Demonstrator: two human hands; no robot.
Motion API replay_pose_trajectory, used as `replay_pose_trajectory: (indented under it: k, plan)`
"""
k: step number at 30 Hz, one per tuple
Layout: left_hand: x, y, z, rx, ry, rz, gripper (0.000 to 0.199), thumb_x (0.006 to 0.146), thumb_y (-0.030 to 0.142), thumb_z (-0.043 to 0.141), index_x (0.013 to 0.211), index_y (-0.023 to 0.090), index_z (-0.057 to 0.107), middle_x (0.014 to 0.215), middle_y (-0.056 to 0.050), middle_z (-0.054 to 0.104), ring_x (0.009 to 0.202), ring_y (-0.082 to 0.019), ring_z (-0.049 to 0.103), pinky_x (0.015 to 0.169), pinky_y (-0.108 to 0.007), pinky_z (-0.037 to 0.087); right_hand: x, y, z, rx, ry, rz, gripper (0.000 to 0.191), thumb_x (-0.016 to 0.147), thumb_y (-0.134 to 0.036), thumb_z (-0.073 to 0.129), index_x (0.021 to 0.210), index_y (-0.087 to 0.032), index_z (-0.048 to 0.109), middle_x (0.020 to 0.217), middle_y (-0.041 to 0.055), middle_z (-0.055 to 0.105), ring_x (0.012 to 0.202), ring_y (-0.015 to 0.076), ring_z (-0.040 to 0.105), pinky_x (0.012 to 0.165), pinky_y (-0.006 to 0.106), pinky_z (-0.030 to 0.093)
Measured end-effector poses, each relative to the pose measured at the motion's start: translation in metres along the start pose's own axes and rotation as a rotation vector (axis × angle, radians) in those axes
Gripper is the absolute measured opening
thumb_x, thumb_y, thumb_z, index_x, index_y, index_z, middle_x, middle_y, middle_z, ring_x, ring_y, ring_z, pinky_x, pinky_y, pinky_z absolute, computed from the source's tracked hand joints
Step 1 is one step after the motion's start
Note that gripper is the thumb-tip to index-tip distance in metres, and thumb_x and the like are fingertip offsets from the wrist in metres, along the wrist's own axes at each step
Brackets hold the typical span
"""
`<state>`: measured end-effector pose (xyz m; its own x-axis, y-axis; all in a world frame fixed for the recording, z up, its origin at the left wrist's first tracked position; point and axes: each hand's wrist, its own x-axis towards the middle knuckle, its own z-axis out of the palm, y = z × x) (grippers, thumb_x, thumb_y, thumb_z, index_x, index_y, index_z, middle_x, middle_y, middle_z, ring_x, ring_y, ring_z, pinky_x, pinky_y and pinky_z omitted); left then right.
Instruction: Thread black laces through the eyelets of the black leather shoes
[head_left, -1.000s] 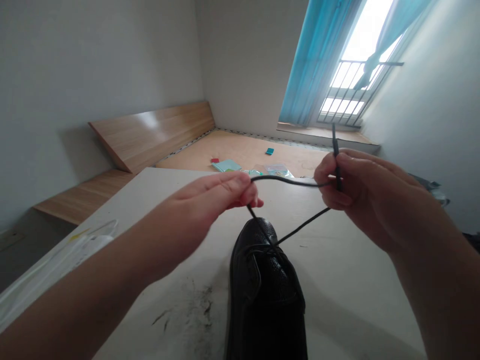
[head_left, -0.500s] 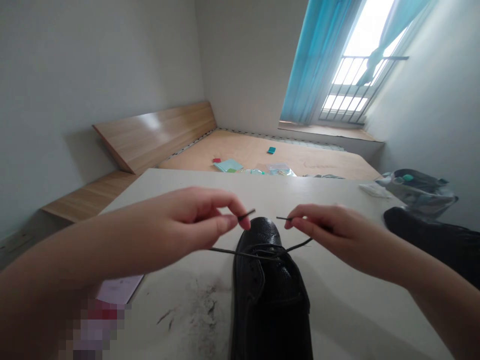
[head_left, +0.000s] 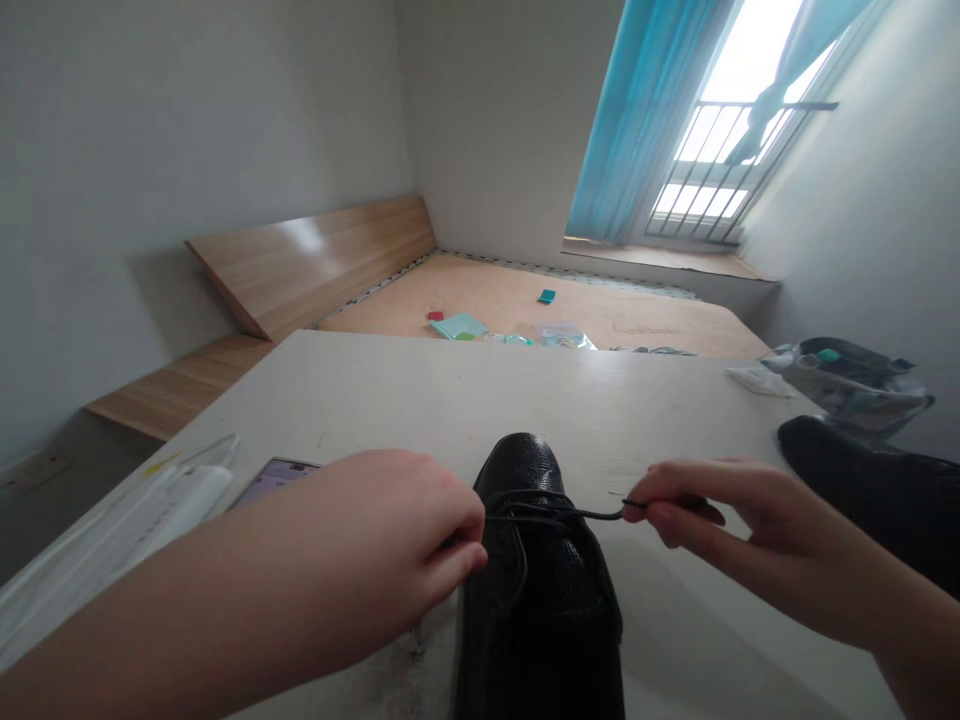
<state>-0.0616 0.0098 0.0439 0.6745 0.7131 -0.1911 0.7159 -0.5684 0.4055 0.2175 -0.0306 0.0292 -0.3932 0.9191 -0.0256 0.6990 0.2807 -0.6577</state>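
Note:
A black leather shoe (head_left: pixel 540 620) stands on the white table, its toe pointing away from me. A thin dark shoelace (head_left: pixel 592 514) runs across its front eyelets and out to both sides. My right hand (head_left: pixel 712 520) pinches the lace to the right of the shoe, between thumb and fingertips. On the left side, my left hand (head_left: pixel 427 530) is closed beside the shoe's edge, where the other stretch of lace runs into its fingers. The left fingertips are partly hidden behind the back of the hand.
A second black shoe (head_left: pixel 862 480) lies on the right. Behind it stands a bag-lined bin (head_left: pixel 862 375), near a white tissue (head_left: pixel 759 380). At left are a phone (head_left: pixel 274 475) and clear plastic packaging (head_left: pixel 165 520). Small packets (head_left: pixel 459 326) lie on the board beyond the table (head_left: pixel 360 385).
My hands have moved apart and lower, from above the toe to either side of the shoe. The lace now stretches nearly straight across it. The phone and packaging have come into clearer view.

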Motion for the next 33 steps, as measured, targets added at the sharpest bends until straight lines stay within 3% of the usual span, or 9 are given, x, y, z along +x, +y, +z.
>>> replay_pose_trajectory:
  k: [3,9,13,22,27,33]
  plan:
    - [0.007,0.008,-0.001,0.089,-0.095,-0.014,0.032,0.091,0.034,0.047,0.065,0.023,0.063,0.061,0.001,0.063,0.05,-0.015,0.053,0.045,-0.028,0.024,-0.005,-0.001,0.0,0.013,-0.036,-0.048,0.025,0.094,-0.036,0.053,0.084,-0.02,0.069,0.076,0.0062,0.067,0.066,0.017,0.058,0.056,0.027,0.044]
    - [0.007,0.009,0.001,0.094,-0.089,-0.003,0.032,0.09,0.03,0.047,0.061,0.022,0.059,0.059,0.0,0.063,0.048,-0.014,0.051,0.044,-0.027,0.024,-0.003,-0.003,0.015,-0.198,-0.162,-0.091,0.017,0.087,-0.017,0.051,0.07,-0.02,0.054,0.065,0.0008,0.057,0.061,0.0137,0.053,0.057,0.026,0.04]
    - [0.006,0.006,0.002,0.081,-0.086,0.013,0.031,0.09,0.029,0.048,0.062,0.022,0.06,0.06,0.001,0.063,0.048,-0.014,0.05,0.043,-0.026,0.024,0.001,-0.003,0.019,-0.259,-0.22,-0.065,0.021,0.085,-0.013,0.048,0.065,-0.019,0.042,0.064,-0.001,0.052,0.06,0.0119,0.049,0.056,0.025,0.036]
    - [0.017,0.009,0.004,0.094,-0.111,0.026,0.028,0.091,0.028,0.049,0.07,0.023,0.066,0.067,0.001,0.067,0.057,-0.014,0.057,0.049,-0.027,0.025,0.004,-0.005,0.02,-0.161,-0.285,-0.008,0.02,0.09,-0.015,0.046,0.072,-0.019,0.053,0.071,-0.0001,0.058,0.068,0.0131,0.053,0.063,0.026,0.039]
    - [0.019,0.009,0.008,0.016,-0.097,-0.028,0.027,0.091,0.031,0.05,0.069,0.022,0.063,0.068,0.001,0.066,0.059,-0.015,0.057,0.051,-0.027,0.027,0.004,-0.004,0.022,-0.143,-0.286,0.035,0.02,0.088,-0.014,0.047,0.069,-0.019,0.05,0.069,-0.0019,0.056,0.067,0.0122,0.052,0.062,0.025,0.038]
    - [0.021,0.012,0.009,-0.128,-0.071,-0.046,0.005,0.087,0.024,0.052,0.082,0.024,0.055,0.078,0.004,0.067,0.07,-0.017,0.059,0.056,-0.025,0.034,0.003,-0.005,0.023,-0.092,-0.264,0.034,0.021,0.09,-0.016,0.046,0.07,-0.019,0.052,0.07,-0.0026,0.058,0.067,0.0116,0.053,0.062,0.024,0.039]
